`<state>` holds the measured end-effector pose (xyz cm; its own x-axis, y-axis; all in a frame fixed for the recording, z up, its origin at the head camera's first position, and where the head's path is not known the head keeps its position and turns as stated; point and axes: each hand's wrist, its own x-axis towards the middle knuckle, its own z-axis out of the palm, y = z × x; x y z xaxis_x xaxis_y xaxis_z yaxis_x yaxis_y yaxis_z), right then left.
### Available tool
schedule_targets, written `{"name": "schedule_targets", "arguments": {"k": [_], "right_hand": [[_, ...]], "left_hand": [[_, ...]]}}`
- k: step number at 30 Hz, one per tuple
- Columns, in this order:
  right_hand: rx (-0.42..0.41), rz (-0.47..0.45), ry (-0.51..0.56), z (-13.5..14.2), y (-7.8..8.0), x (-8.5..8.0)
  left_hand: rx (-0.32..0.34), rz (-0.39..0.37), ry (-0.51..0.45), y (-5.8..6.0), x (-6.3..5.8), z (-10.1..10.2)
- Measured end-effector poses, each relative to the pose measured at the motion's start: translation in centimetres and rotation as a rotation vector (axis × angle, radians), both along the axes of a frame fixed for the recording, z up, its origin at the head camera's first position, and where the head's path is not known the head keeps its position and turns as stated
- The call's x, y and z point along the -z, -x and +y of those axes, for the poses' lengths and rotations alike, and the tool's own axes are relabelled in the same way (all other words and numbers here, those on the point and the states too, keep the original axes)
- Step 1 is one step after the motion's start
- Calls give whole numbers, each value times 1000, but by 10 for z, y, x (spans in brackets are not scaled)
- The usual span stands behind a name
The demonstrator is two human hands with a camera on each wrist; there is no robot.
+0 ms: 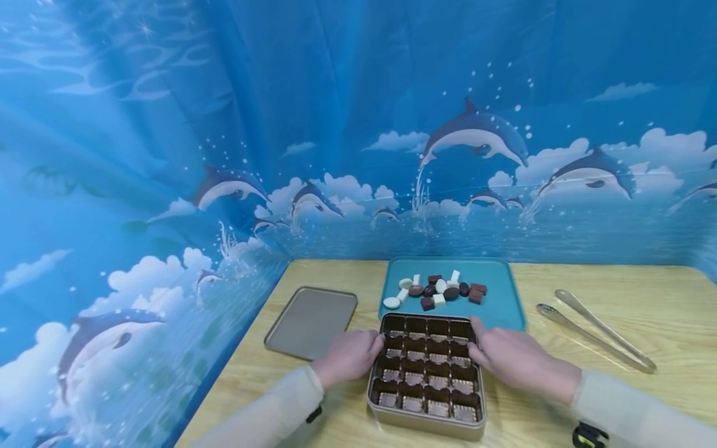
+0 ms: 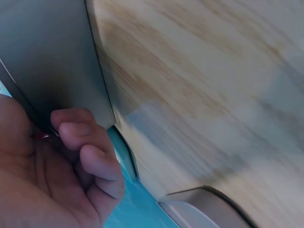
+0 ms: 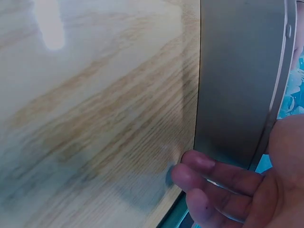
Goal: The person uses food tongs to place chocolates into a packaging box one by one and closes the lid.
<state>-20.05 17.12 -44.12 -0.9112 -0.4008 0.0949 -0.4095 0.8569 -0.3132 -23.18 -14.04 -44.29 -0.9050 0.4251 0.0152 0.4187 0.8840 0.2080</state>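
A metal tin [image 1: 427, 424] with a dark brown insert [image 1: 404, 392] of square compartments stands in front of me, its compartments holding nothing. My left hand [image 1: 350, 356] grips its left wall near the far corner. On the opposite side, my right hand [image 1: 518, 361] holds the right wall by the far corner, thumb at the rim. In the left wrist view, curled fingers [image 2: 97, 164] lie against the tin's smooth side [image 2: 52, 57]. The right wrist view has fingers [image 3: 228, 178] bent at the lower edge of the tin's wall [image 3: 237, 80].
Behind the tin lies a teal tray [image 1: 501, 305] with several dark, brown and white chocolate-like pieces [image 1: 450, 293]. A flat metal lid [image 1: 313, 320] rests to the left. Metal tongs [image 1: 607, 339] lie spread at the right on the wooden table [image 1: 672, 298]. A dolphin-print curtain [image 1: 358, 124] hangs behind.
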Motion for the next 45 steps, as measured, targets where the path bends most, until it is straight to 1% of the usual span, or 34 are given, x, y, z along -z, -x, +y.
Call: {"name": "schedule_targets", "arguments": {"k": [5,8,11,14,16,19,22,25,28,31,33,35,38,40,43,45], "right_hand": [[-1,32,-4,-7,2,1],[4,42,-3,-9,2,3],[6,57,-2,-10,2,5],[10,63,-1,-10,1,5],[14,55,3,-10,1,4],[23,30,0,-8,3,2],[40,-4,1,-6,4,-1],[58,-19,16,1,4,-4],[71,14,18,15,1,-7],[78,68,4,36,-2,-8],[91,115,-23,54,-3,-8],[98,157,-37,74,-3,-8],[136,204,-81,103,-3,-4],[162,218,-115,119,-1,-2],[208,234,-186,139,3,2],[230,226,-213,150,7,3]], "left_hand": [[2,-6,-19,1,0,-7],[-7,-47,-50,-2,-1,-11],[-21,-93,-64,-9,-2,-15],[-30,-138,-60,-20,-3,-18],[-34,-154,-51,-27,-3,-19],[-27,-139,-48,-33,-3,-18],[-10,-78,-28,-37,-3,-16],[-7,-44,-8,-39,-1,-15],[-20,-41,-2,-42,-1,-15],[-25,-47,3,-44,0,-17],[-16,-39,8,-46,0,-17],[-2,-13,21,-47,0,-17],[7,18,32,-48,0,-17],[5,29,34,-49,0,-16],[-3,12,24,-48,0,-15],[-7,10,17,-48,0,-15]]}}
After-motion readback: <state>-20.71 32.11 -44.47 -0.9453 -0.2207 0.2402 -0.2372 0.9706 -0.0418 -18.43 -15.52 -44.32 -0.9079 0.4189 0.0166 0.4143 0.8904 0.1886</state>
